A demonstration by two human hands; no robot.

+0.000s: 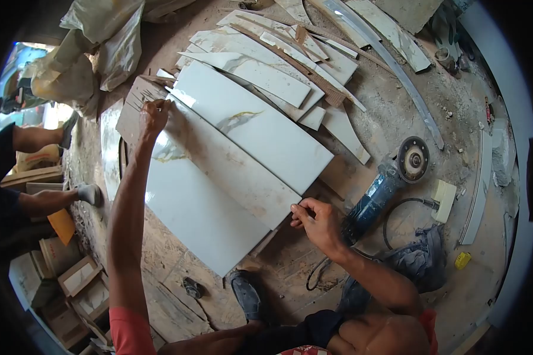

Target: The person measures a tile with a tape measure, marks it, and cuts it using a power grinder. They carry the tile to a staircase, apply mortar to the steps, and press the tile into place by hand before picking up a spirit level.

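A glossy white marble-look tile [243, 118] with a grey-gold vein lies flat. Beside it is a dusty, brownish-smeared strip of tile [237, 171], and nearer me another white tile [195, 219]. My left hand [156, 115] is closed, its fingertips at the far end of the dusty strip. At the strip's near corner is my right hand [317, 223], thumb and forefinger pinched together against the edge and the other fingers curled. Whatever is between the fingers of either hand is too small to make out. An angle grinder [373, 198] with a cutting disc [413, 160] rests right of my right hand.
Broken tile offcuts [266, 77] pile up beyond the tiles. A long metal straightedge [397, 71] curves through the far right. A power socket block [443, 201], dark cloth [417, 260] and yellow object [462, 260] lie at right. Another person's leg [47, 201] is at left, near boxes [80, 275].
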